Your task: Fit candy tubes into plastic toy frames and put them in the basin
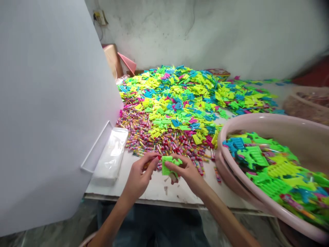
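Forearms (118, 213) angle inward over table (154, 192). Left hand (138, 175), 7 o'clock, pinches small red item (159, 157); right hand (190, 171), 5 o'clock, clamped on green plastic piece (166, 171) at 6 o'clock. Print on tubes (177, 144) unreadable.

We look from the head, forward and down, near enough that our forearms (114, 216) rise from the bottom edge to left hand (137, 176) and right hand (191, 173). Beyond the fingertips (153, 164) our view reaches the wall (164, 34); left of them it meets a white panel (51, 103), right of them a cropped pink tub (282, 132).
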A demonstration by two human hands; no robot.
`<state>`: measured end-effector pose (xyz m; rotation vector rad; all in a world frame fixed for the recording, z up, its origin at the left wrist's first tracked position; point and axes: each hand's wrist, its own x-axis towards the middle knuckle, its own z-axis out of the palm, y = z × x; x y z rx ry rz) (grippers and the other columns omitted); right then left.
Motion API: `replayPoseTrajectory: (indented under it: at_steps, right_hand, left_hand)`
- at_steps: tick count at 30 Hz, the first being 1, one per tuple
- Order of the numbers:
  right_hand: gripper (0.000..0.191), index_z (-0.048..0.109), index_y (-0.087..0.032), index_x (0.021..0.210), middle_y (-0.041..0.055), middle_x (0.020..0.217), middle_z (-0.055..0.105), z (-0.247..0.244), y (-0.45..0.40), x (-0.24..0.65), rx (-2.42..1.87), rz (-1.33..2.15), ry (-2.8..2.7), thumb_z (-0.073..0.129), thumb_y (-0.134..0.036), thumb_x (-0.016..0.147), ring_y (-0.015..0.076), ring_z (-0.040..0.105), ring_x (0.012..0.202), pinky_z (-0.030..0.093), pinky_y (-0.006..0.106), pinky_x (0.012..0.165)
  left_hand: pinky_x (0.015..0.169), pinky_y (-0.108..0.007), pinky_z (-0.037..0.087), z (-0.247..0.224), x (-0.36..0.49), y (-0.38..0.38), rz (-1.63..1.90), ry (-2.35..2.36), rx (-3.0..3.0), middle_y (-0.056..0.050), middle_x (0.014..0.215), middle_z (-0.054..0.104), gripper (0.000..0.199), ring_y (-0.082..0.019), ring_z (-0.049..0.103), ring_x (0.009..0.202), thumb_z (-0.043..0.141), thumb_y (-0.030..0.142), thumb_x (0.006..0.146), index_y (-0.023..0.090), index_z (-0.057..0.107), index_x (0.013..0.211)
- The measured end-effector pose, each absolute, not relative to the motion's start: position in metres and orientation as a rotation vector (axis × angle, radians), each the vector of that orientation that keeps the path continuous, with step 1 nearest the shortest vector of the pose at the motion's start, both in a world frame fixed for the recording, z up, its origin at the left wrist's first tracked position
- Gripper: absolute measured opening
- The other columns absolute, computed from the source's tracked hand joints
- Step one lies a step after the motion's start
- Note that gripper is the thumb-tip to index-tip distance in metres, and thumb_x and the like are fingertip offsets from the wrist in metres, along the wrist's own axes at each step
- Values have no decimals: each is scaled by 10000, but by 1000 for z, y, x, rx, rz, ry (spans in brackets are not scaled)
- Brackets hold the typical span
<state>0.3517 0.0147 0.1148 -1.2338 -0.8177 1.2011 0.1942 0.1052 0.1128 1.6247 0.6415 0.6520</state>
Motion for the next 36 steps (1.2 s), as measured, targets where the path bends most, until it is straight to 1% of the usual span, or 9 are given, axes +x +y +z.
replayPoseTrajectory:
  at_steps: [3,7,9,11,13,18,27,32,36]
  right_hand:
    - [359,686,-184,930,-4,666,581,112,14,355,-1204,1241,-813,682,-525,820,124,559,518,530,256,466]
    - [456,708,-180,947,46,802,583,110,13,359,-1200,1274,-826,518,-593,898,154,570,644,593,310,509]
    - [349,690,-218,997,40,888,575,110,11,360,-1244,1213,-838,637,-530,849,168,582,747,600,283,527]
    - [364,649,-265,1065,20,940,564,109,10,360,-1281,1142,-824,759,-446,768,176,584,812,603,265,527]
    - [383,637,-262,1061,12,916,576,108,9,360,-1302,1127,-810,779,-431,749,177,588,804,606,270,532]
    - [324,660,-190,881,22,812,608,109,10,358,-1302,1148,-835,736,-485,772,170,586,743,592,267,560]
    - [339,600,-200,855,9,800,548,110,8,351,-1325,1053,-920,624,-538,855,161,565,722,573,252,536]
    - [375,537,-205,803,-1,775,522,110,7,347,-1376,1000,-913,613,-570,846,158,553,691,563,258,517]
    - [386,528,-211,760,-9,743,535,112,5,341,-1421,935,-894,673,-566,801,145,528,643,543,249,516]
  left_hand:
    - [503,-186,396,113,193,106,676,685,1666,-3,791,572,316,-88,481,601,520,437,946,195,621,1124]
    - [538,-186,410,112,193,106,671,712,1707,-6,856,593,286,-81,488,606,509,425,953,207,600,1114]
    - [547,-187,422,112,194,104,647,705,1698,-4,852,598,269,-84,497,612,511,426,951,206,589,1086]
    - [534,-192,428,111,196,103,614,702,1675,-3,842,600,271,-88,500,603,510,436,948,202,580,1066]
    - [516,-197,431,111,197,102,588,705,1655,-8,843,600,289,-92,500,590,508,454,943,196,575,1057]
    - [524,-207,424,113,200,100,562,691,1682,1,776,579,303,-103,502,578,493,466,945,188,582,1027]
    - [595,-198,427,120,199,99,597,663,1881,-10,813,625,240,-128,583,696,464,384,972,191,607,959]
    - [707,-222,458,115,196,101,639,601,2000,-30,863,659,202,-153,620,803,455,310,982,187,615,966]
    - [753,-244,466,104,191,104,742,510,2171,-46,906,670,156,-156,625,818,468,241,976,191,616,988]
